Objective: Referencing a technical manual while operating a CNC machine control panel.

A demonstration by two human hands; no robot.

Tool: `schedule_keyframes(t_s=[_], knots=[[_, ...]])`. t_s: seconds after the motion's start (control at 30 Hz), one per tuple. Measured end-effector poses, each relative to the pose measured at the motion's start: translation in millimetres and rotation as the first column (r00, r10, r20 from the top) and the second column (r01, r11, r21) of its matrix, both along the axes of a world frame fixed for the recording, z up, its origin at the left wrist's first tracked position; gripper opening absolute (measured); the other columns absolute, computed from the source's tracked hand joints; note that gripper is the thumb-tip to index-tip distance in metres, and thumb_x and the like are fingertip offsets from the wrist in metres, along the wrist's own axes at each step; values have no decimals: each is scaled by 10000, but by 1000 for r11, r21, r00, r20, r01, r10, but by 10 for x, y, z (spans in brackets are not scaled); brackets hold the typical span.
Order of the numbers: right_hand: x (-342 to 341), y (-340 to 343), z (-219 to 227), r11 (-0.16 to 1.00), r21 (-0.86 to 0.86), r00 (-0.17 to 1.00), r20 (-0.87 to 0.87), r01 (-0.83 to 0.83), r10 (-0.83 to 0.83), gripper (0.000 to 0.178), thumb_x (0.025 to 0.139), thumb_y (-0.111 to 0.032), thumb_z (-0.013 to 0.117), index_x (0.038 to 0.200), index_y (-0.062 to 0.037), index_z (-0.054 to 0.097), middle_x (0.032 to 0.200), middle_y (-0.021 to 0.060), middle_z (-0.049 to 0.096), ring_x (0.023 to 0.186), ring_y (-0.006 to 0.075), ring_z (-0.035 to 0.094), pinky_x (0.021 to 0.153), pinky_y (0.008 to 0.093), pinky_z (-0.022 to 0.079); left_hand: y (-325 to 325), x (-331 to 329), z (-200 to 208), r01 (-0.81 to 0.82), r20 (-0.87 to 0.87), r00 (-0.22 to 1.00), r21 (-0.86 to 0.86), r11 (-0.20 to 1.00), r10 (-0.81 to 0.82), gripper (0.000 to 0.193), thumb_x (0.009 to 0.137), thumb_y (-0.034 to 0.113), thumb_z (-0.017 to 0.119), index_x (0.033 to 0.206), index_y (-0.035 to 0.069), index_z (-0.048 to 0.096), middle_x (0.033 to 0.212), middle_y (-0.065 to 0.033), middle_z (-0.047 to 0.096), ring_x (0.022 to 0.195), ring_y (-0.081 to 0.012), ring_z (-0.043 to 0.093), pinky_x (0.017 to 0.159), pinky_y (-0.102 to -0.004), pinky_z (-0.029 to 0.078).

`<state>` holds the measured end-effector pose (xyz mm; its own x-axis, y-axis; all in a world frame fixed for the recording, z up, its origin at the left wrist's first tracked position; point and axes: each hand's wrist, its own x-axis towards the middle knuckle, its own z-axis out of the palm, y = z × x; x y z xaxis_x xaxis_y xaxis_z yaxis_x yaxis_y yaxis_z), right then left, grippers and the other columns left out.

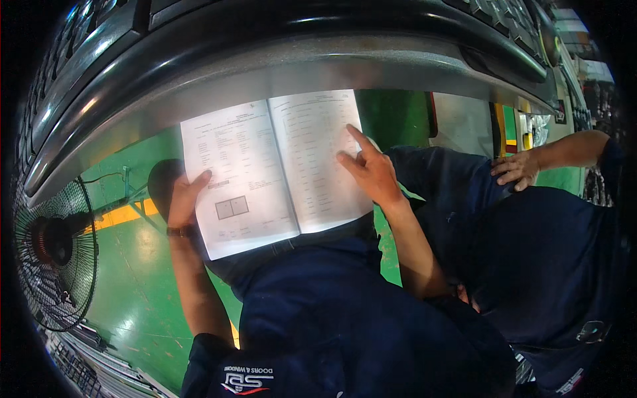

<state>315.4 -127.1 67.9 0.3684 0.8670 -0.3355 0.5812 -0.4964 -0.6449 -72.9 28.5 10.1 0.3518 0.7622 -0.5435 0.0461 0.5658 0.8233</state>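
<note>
An open booklet of white printed sheets (229,166) lies tilted over my lap, below the desk's edge. It has rows of small text, a table-like list on the right page, and a grey two-panel drawing low on the left page. My left hand (188,192) grips its left edge, thumb on top and the other fingers hidden beneath. At the right page's outer margin is my right hand (375,174). Its index finger and thumb are spread apart on the paper, the index fingertip near the upper right edge. The remaining fingers are curled and partly hidden.
A grey desk edge (292,63) crosses the top, with black keyboards (507,23) on it. A black fan (53,242) stands at the left on a green floor (133,278). Close on my right sits a person in dark clothes, one hand (517,169) on a knee.
</note>
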Motion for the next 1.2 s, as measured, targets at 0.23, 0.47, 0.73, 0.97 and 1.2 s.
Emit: schedule_keyframes(t_s=[0.23, 0.47, 0.73, 0.97, 1.2], knots=[[-1, 25, -43, 997, 75, 995, -98, 34, -26, 659, 942, -330, 740, 1535, -178, 496, 628, 75, 562, 576, 170, 540, 622, 337, 472, 20, -15, 41, -18, 23, 1000, -39, 999, 19, 340, 957, 131, 714, 1246, -43, 671, 1145, -115, 734, 959, -163, 703, 846, -308, 554], [8, -2, -75, 996, 76, 993, -110, 40, -31, 640, 949, -310, 744, 1534, -210, 502, 601, 46, 494, 566, 115, 447, 603, 300, 433, 0, -38, -24, -23, 42, 999, -27, 999, 24, 320, 952, 142, 726, 1215, -39, 692, 1117, -108, 746, 943, -152, 704, 836, -295, 550], [-12, 10, -25, 997, 72, 996, -90, 35, -28, 630, 949, -305, 746, 1526, -203, 512, 596, 42, 491, 557, 113, 439, 593, 299, 423, -4, -17, 51, -13, 44, 999, -37, 999, 15, 311, 952, 141, 725, 1204, -39, 699, 1107, -109, 750, 931, -157, 708, 830, -292, 550], [-22, 13, -39, 996, 84, 998, -60, 25, -20, 589, 960, -281, 734, 1503, -177, 531, 588, 51, 492, 545, 117, 448, 581, 304, 425, 8, -23, 64, 1, 32, 999, -37, 999, 1, 310, 957, 133, 716, 1215, -37, 694, 1112, -109, 748, 940, -162, 710, 836, -298, 555], [-3, 7, -46, 994, 105, 998, -55, 2, 3, 555, 965, -284, 728, 1471, -151, 542, 588, 61, 518, 530, 135, 485, 577, 315, 437, -2, 7, 83, -14, 60, 998, -43, 999, 16, 303, 958, 129, 715, 1216, -29, 694, 1112, -105, 748, 935, -159, 710, 833, -293, 556]])
